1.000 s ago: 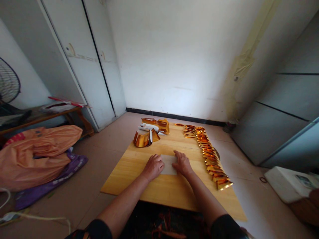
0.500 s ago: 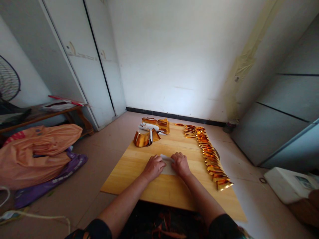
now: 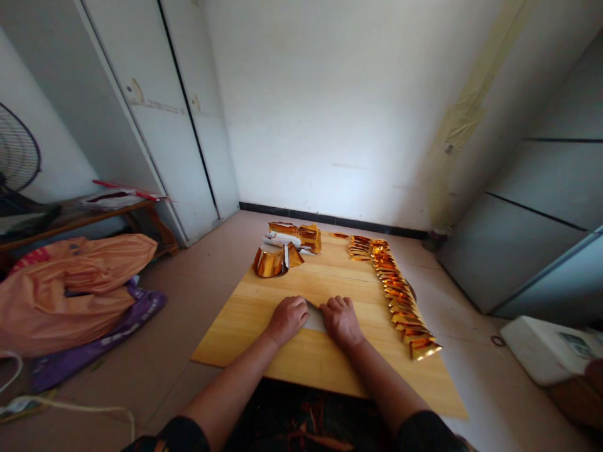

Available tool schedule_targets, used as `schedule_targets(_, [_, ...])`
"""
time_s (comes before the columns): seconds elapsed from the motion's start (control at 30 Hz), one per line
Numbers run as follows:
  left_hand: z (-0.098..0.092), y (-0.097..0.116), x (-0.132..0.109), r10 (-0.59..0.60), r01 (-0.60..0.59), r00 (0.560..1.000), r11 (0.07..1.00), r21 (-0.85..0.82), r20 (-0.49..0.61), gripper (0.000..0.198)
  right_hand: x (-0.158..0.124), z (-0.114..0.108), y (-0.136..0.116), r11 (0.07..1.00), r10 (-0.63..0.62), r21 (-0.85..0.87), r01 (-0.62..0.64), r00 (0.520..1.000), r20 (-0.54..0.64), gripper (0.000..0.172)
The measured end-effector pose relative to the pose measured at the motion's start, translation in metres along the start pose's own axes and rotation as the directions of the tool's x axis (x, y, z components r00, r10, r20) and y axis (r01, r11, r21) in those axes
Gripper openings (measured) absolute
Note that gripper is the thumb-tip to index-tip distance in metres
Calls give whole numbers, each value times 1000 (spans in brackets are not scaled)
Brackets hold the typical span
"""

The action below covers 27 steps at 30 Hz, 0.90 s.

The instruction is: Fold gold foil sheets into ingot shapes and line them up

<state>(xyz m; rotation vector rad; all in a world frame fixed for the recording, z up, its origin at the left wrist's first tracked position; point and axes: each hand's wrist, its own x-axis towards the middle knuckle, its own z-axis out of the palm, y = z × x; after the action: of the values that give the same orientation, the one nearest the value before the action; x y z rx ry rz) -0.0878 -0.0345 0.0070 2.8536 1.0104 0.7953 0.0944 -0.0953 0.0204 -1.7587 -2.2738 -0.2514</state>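
A small sheet of paper (image 3: 315, 322), pale on its upper face with a darker far edge, lies on the wooden board (image 3: 301, 358) in front of me. My left hand (image 3: 288, 319) has its fingers curled closed over the sheet's left side. On the right side my right hand (image 3: 343, 321) grips it in the same way, fingers bent and thumb hidden. The far edge looks turned over between the two hands. Folded gold foil pieces (image 3: 400, 304) form a long overlapping row along the board's right side. Curved gold foil sheets (image 3: 271, 263) stand at the far left.
Behind the curved sheets lies a stack of gold paper (image 3: 308, 238) with a white wrapper (image 3: 282, 239). Orange (image 3: 94, 267) and purple bags (image 3: 103, 339) lie on the floor at left, near a cable (image 3: 80, 409). A white box (image 3: 549, 348) stands at right.
Both hands have come slightly nearer to me at the sheet's far edge. The pale raised strip seen there earlier now shows as a dark, flatter edge.
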Motion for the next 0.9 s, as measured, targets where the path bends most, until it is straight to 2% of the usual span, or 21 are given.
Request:
schedule_targets(0.1, [-5, 5, 0, -40, 40, 999, 996, 81, -3, 8, 0, 0, -1, 1000, -25, -4, 25, 1000, -11, 18])
schedule_targets(0.17, [-8, 8, 0, -27, 27, 1000, 995, 97, -8, 12, 0, 2, -1, 999, -38, -12, 38, 999, -13, 17])
schedule_targets(0.27, [-7, 8, 2, 69, -66, 997, 995, 76, -29, 24, 1, 3, 0, 998, -55, -28, 55, 998, -16, 16])
schedule_targets(0.4, [-3, 5, 3, 185, -186, 982, 982, 30, 30, 18, 2, 2, 0, 996, -77, -37, 77, 997, 10, 16])
schedule_targets(0.5, [-2, 3, 3, 167, -168, 982, 986, 2, 89, 19, 2, -1, 1, 995, -89, -37, 90, 996, 32, 15])
schedule_targets(0.7, [-2, 3, 3, 122, -119, 986, 992, -33, 116, 22, -15, -13, 10, 989, -148, 30, 147, 988, 40, 14])
schedule_targets(0.9, [-3, 7, 1, 92, -84, 986, 994, -65, 140, 23, -35, -19, 27, 976, -155, 150, 155, 988, -15, 18])
